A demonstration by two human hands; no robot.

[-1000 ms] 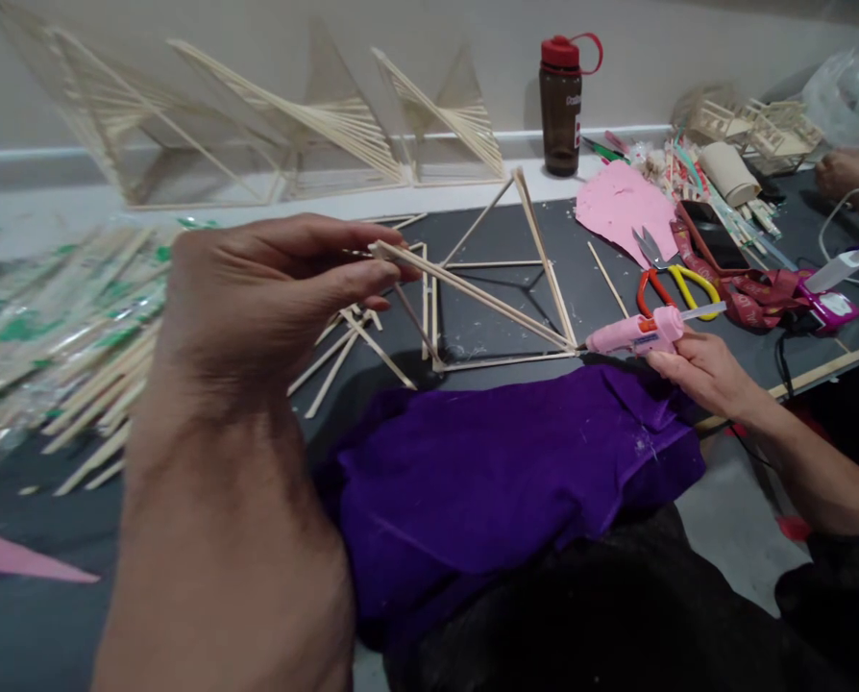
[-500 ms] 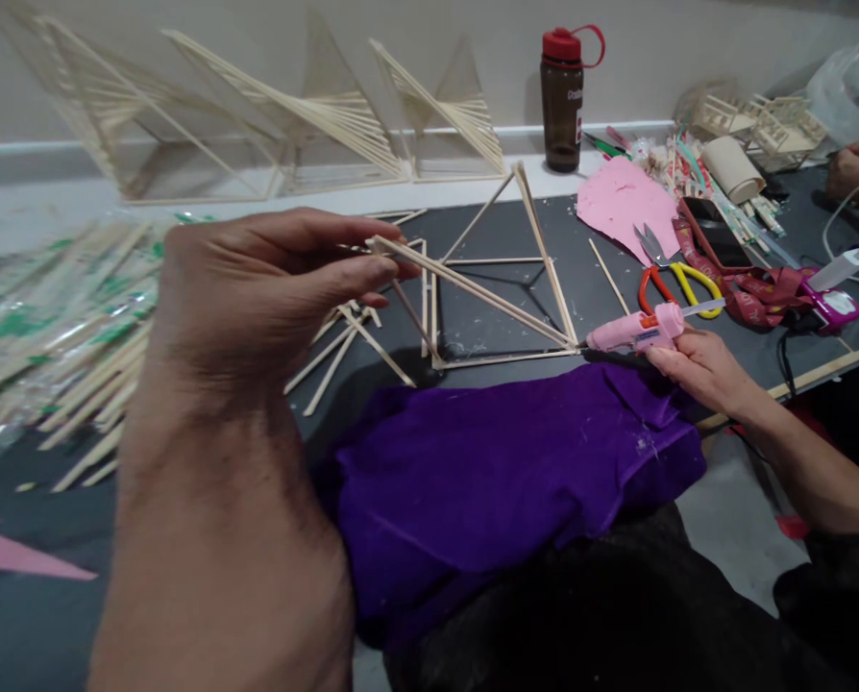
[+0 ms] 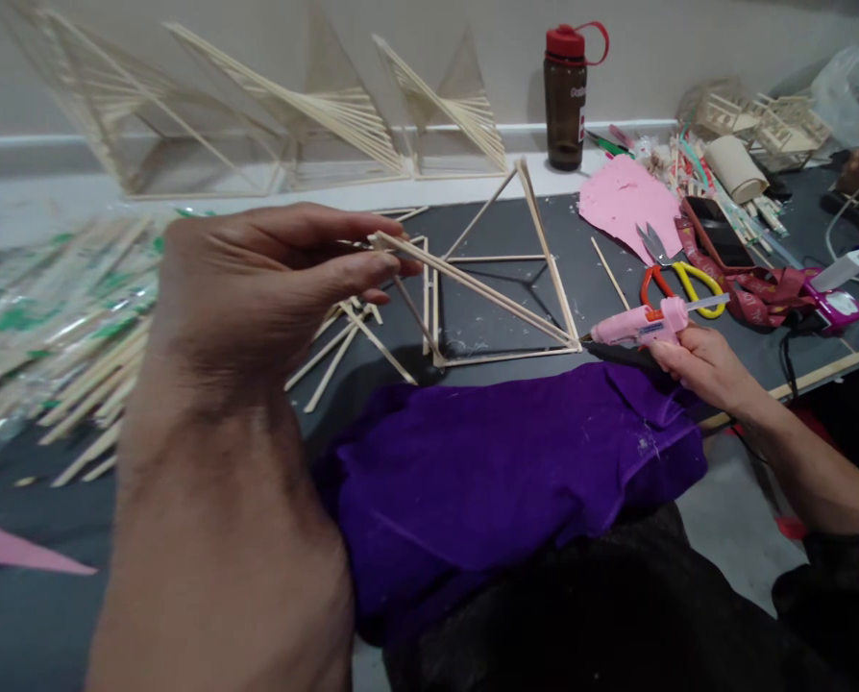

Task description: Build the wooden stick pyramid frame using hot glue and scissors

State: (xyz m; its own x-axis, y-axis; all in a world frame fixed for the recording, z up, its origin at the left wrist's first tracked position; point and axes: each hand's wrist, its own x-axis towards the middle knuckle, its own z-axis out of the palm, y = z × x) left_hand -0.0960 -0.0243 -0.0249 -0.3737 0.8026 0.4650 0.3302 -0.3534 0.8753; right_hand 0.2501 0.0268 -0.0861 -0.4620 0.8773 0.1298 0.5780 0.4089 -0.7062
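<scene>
Pinching the stick frame [image 3: 487, 294] at its raised corner, left hand [image 3: 249, 274] held it on counter [image 3: 33, 620]; right hand [image 3: 707, 365] gripped glue gun [image 3: 635, 328] at near right corner; frame seemed light, stiff, fragile, best grasped at joints

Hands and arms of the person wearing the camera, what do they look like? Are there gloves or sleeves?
Both the left hand and the right hand are bare, without gloves. I see no watch or bracelet on either wrist. The left forearm is uncovered as far as it shows. The right arm has a dark sleeve near the elbow.
</scene>
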